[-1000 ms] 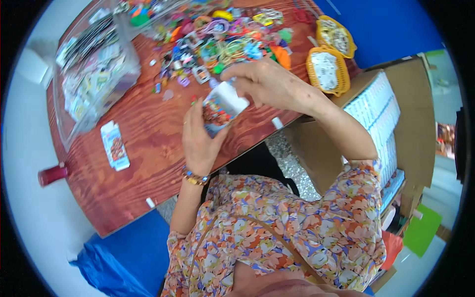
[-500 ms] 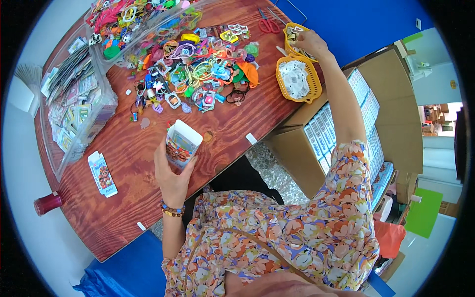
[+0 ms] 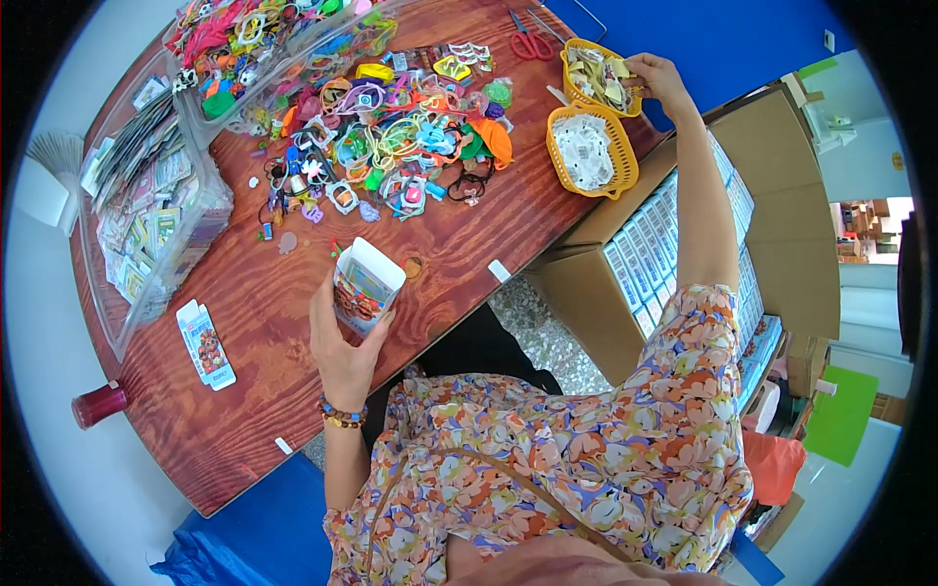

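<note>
My left hand [image 3: 342, 352] is closed round a small printed cardboard box [image 3: 363, 293], held upright above the near part of the table with its top open. Over the right rim of the far yellow basket [image 3: 625, 109] is my right hand [image 3: 661, 86], its thumb and fingers drawn together. What the fingers grip, if anything, is too small to make out. Small yellowish packets [image 3: 594, 76] fill that basket. Just nearer stands a second yellow basket [image 3: 621, 168], heaped with white packets [image 3: 583, 151].
Piles of colourful small toys [image 3: 391, 137] spread over the red-brown table [image 3: 283, 361]. A clear bin of cards [image 3: 161, 210], a flat printed box [image 3: 206, 346] and a dark red jar [image 3: 100, 404] lie left. Scissors [image 3: 531, 42] rest far back; a carton of boxes [image 3: 576, 303] stands right.
My right hand has come up out of the far basket and moved right to its rim, uncovering the yellowish packets. My left hand still holds the box in nearly the same place.
</note>
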Demonstrator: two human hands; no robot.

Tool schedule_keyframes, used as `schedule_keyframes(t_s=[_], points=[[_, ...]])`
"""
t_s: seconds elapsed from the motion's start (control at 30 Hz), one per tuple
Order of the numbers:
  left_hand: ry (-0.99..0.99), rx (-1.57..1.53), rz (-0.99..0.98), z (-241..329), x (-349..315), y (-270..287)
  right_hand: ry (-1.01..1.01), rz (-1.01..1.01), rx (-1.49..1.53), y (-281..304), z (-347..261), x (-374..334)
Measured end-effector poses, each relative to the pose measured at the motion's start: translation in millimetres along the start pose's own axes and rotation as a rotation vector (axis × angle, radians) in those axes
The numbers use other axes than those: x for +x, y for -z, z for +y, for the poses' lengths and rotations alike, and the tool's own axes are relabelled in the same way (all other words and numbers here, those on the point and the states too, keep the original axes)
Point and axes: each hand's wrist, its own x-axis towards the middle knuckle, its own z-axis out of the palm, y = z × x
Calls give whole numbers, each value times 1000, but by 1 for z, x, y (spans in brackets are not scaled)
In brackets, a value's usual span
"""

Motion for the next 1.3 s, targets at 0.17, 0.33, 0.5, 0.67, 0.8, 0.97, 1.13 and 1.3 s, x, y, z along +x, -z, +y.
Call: schedule_keyframes(t_s=[0.17, 0.33, 0.5, 0.67, 0.8, 0.97, 1.13, 1.3], points=[[1, 11, 7, -7, -3, 1, 42, 10, -624, -18, -23, -6], [23, -28, -8, -5, -4, -2, 341, -73, -738, -58, -24, 0], [-9, 20, -11, -7, -6, 2, 315, -81, -782, -47, -25, -1], [33, 11, 1, -4, -11, 4, 172, -59, -407, -26, -13, 14], [19, -16, -18, 2, -4, 3, 115, -2, -477, -12, 5, 20], [-12, -16, 24, -17, -8, 3, 40, 51, -358, 6, 10, 23], [98, -19, 98, -13, -19, 12, 65, 68, -710, -21, -17, 11], [161, -10, 207, -28, -17, 12, 588, -151, -327, -107, -134, -71]])
